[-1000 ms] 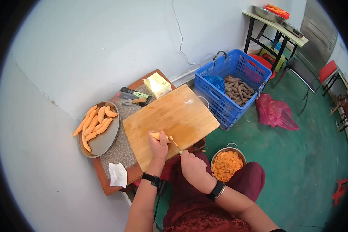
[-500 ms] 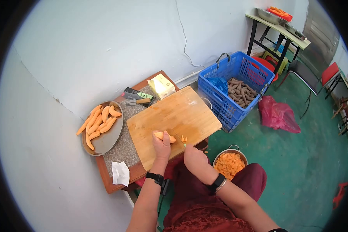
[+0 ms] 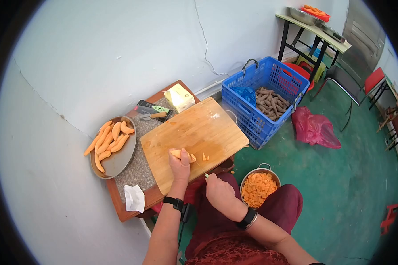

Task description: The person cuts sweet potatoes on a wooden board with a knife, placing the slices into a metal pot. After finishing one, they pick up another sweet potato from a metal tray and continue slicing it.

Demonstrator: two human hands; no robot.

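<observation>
My left hand (image 3: 179, 165) is closed around a peeled orange sweet potato (image 3: 176, 153), pressing it onto the wooden cutting board (image 3: 194, 126). In my right hand (image 3: 221, 191) is a knife (image 3: 200, 166) with a pale green handle end showing; the fingers wrap round it. Its thin blade points toward the cut end of the sweet potato, but whether it touches is hard to make out. Small cut pieces (image 3: 205, 157) lie on the board just right of the blade. Below the board's edge, on the right, a metal pot holds many orange chunks (image 3: 259, 188).
At left, a metal tray (image 3: 121, 164) holds several peeled sweet potatoes. A peeler (image 3: 152, 116), a tissue pack (image 3: 179, 98) and a crumpled tissue (image 3: 134, 198) lie around the board. A blue crate (image 3: 243, 112) with unpeeled roots and a pink bag (image 3: 315, 128) stand on the floor.
My right hand with the knife has drawn down and slightly left, toward my lap. The left hand still grips the sweet potato. The whole view has shifted a little.
</observation>
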